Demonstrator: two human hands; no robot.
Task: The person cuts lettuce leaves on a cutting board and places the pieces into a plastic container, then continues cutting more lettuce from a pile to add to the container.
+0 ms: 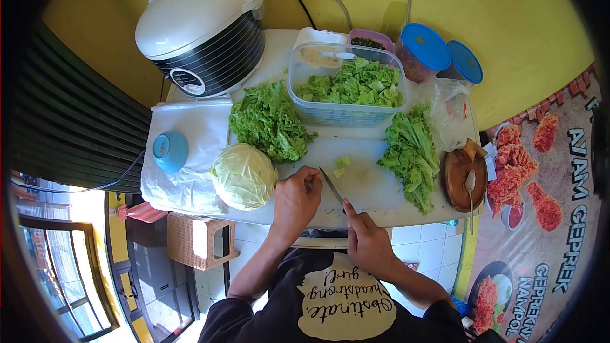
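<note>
My right hand (pixel 368 241) is wrapped round the dark handle of a knife (pixel 332 185), whose blade points up and left over the cutting board (pixel 372 181). Curled fingers of my left hand (pixel 298 198) sit at the blade's tip; whether they pinch anything is hidden. Small pieces of cut lettuce (pixel 341 165) lie on the board just beyond the blade. A whole cabbage (pixel 244 176) stands left of my left hand, with a leafy lettuce head (pixel 270 121) behind it. More lettuce leaves (pixel 412 155) rest along the board's right side.
Behind the board stands a clear plastic tub (pixel 346 114) holding chopped lettuce. A rice cooker (pixel 200 32), a blue bowl (pixel 170 151) on white plastic bags (pixel 184 190) are at left. Blue-lidded containers (pixel 426 47) and a brown mortar (pixel 459 181) with a spoon (pixel 471 183) are at right.
</note>
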